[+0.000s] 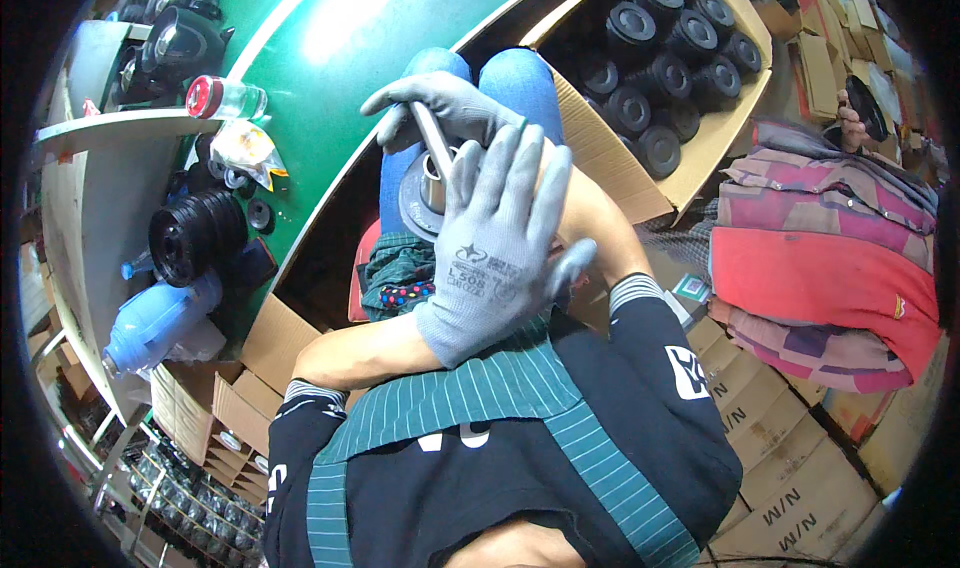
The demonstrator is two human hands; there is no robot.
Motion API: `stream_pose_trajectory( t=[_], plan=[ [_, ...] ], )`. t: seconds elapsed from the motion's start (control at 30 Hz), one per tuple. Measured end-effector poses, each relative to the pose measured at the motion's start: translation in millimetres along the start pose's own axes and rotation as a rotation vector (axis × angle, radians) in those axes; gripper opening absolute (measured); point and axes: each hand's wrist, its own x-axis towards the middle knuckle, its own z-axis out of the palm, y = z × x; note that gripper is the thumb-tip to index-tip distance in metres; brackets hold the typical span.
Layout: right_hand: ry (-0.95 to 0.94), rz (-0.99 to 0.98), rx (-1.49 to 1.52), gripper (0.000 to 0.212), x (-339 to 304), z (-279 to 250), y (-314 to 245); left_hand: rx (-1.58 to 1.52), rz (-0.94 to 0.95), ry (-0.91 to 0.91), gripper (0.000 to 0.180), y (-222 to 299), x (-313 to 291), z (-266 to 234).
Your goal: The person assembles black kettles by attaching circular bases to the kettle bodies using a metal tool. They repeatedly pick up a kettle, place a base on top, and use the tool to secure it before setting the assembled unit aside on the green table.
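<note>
My left hand (492, 238), in a grey work glove, reaches across my lap with its back up. Its fingers are stretched out and slightly parted, with the thumb spread to the right. Beyond it my right hand (450, 103), in a matching glove, has its fingers bent around a slim metal rod (431, 133). The rod slants down beside a short metal tube (432, 186), its lower end hidden by my left fingers. The tube stands on a dark round disc (412, 208) over my lap, partly covered by my left hand.
At the far right an open carton (590, 133) holds several black ribbed round parts (668, 76). A co-worker in a red apron (815, 278) sits to the right, holding a black disc (866, 108). Leftward are a red-lidded jar (228, 98), black stacked discs (195, 238) and a blue bag (160, 318).
</note>
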Motion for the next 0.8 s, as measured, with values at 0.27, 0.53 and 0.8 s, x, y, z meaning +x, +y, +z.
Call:
stream_pose_trajectory(
  t=[0.27,0.53,0.8],
  plan=[
    [0.38,-0.305,-0.594,0.032,-42.1,-4.9,10.8,0.059,-0.092,0.19,0.049,-47.7,-26.6,-11.4],
    [0.372,-0.597,0.147,0.035,-92.9,38.5,38.0,-0.548,-0.465,0.196,0.054,-108.9,-43.8,-9.0],
    [0.139,-0.833,-0.747,0.025,-141.8,110.5,43.2,-0.545,-0.315,-0.055,0.066,-197.3,26.9,25.5]
  ],
)
